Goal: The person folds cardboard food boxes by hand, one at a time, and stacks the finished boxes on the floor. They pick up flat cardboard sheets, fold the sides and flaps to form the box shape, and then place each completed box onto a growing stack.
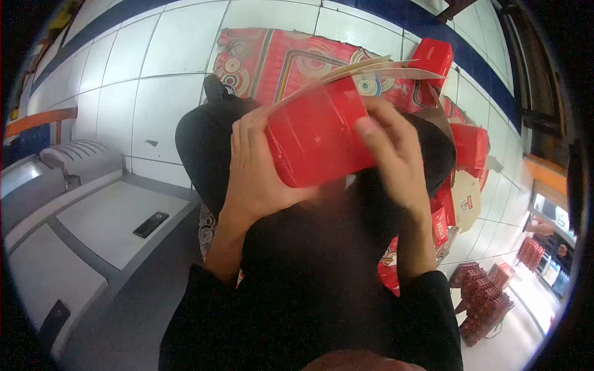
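Note:
A red cardboard box (318, 133), slightly blurred, is held up above my lap, with pale cardboard flaps (371, 69) sticking out along its top side. My left hand (250, 167) grips its left side, fingers along the upper left edge and thumb underneath. On the right edge, my right hand (396, 151) has its thumb on the red face and its other fingers near the flaps, partly smeared by motion. What lies inside the box is hidden from me.
Beneath me a red patterned mat (266, 62) covers part of the white tiled floor (179, 43). More red boxes (470, 146) and a beige carton piece (465, 201) lie to my right. Bundled reddish packets (481, 303) stand farther right. A grey-and-white freezer-like unit (117, 229) is at left.

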Motion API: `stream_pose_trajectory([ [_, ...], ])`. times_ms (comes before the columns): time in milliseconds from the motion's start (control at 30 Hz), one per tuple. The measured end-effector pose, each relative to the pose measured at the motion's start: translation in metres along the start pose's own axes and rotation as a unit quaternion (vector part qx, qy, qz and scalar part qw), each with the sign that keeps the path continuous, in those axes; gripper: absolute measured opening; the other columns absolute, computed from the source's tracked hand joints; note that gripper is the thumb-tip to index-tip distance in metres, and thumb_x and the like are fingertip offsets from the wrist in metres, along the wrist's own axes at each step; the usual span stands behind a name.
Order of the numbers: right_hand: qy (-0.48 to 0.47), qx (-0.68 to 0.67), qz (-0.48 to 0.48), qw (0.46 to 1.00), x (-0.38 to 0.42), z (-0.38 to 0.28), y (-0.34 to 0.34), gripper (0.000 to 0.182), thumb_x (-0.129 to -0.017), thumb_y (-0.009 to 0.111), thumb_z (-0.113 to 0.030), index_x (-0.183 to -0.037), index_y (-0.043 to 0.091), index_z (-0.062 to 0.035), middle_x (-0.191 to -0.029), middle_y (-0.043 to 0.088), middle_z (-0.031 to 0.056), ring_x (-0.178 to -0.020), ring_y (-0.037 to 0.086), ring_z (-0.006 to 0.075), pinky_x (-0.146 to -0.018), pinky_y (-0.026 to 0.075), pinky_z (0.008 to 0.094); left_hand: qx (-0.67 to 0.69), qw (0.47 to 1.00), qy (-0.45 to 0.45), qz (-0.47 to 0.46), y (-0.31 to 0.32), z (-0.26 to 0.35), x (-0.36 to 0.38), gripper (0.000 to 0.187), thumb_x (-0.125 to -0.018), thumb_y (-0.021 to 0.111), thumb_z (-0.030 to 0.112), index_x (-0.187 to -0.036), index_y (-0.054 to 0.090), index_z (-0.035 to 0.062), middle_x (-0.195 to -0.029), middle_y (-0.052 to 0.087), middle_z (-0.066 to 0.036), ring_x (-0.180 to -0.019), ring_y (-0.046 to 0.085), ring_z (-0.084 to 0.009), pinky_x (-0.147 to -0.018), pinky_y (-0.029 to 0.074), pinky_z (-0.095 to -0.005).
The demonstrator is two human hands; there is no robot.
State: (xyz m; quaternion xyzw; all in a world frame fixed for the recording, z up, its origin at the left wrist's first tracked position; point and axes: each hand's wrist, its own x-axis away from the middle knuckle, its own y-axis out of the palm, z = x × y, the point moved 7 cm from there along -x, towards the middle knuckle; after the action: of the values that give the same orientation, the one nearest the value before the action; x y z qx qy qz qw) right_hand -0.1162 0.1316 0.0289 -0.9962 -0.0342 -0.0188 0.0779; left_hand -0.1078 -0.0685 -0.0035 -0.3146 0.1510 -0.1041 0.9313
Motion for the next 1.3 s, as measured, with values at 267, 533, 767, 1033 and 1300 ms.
stream_pose_trajectory([
  [267,0.066,-0.056,0.001,0.996,0.006,0.013,0.004,0.029,-0.110,0.058,-0.015,-0.129,0.063,0.0052,-0.114,0.072,0.0069,-0.103,0.064,0.0100,-0.093,0.051,0.0279,0.076,0.995,0.042,-0.046,-0.013,-0.002,0.001,0.091,-0.076,0.086,0.025,-0.151,0.041,-0.0002,-0.145,0.048,-0.024,-0.134,0.045,-0.0432,-0.116,0.035,-0.0518],
  [533,0.065,-0.030,0.004,0.997,0.009,0.009,0.006,0.028,-0.110,0.058,-0.017,-0.126,0.064,0.0050,-0.109,0.072,0.0055,-0.097,0.064,0.0094,-0.088,0.052,0.0273,0.066,0.996,0.038,-0.037,-0.015,-0.001,0.002,0.084,-0.078,0.084,0.018,-0.149,0.044,0.0001,-0.143,0.050,-0.024,-0.132,0.047,-0.0442,-0.116,0.036,-0.0504],
  [767,0.067,-0.054,-0.012,0.996,0.012,0.008,0.013,0.026,-0.111,0.056,-0.017,-0.123,0.065,0.0038,-0.106,0.070,0.0043,-0.096,0.062,0.0086,-0.086,0.050,0.0265,0.044,0.999,0.026,0.012,-0.010,0.003,0.003,0.083,-0.077,0.090,0.029,-0.143,0.048,0.0004,-0.137,0.054,-0.021,-0.125,0.051,-0.0412,-0.109,0.039,-0.0503],
  [1033,0.058,-0.076,-0.032,0.995,0.015,0.006,0.019,0.025,-0.111,0.055,-0.016,-0.122,0.065,0.0029,-0.105,0.069,0.0037,-0.097,0.062,0.0086,-0.087,0.049,0.0262,0.017,0.997,-0.028,0.070,-0.005,0.001,0.003,0.093,-0.070,0.096,0.037,-0.141,0.049,0.0003,-0.135,0.054,-0.021,-0.126,0.050,-0.0413,-0.109,0.039,-0.0524],
  [1300,0.037,-0.047,-0.040,0.997,0.014,0.006,0.019,0.028,-0.110,0.055,-0.019,-0.126,0.064,0.0029,-0.111,0.070,0.0055,-0.104,0.062,0.0096,-0.093,0.051,0.0294,0.134,0.990,-0.012,0.041,-0.005,0.004,0.001,0.117,-0.058,0.102,0.033,-0.150,0.038,0.0007,-0.143,0.049,-0.022,-0.136,0.047,-0.0401,-0.115,0.037,-0.0522],
])
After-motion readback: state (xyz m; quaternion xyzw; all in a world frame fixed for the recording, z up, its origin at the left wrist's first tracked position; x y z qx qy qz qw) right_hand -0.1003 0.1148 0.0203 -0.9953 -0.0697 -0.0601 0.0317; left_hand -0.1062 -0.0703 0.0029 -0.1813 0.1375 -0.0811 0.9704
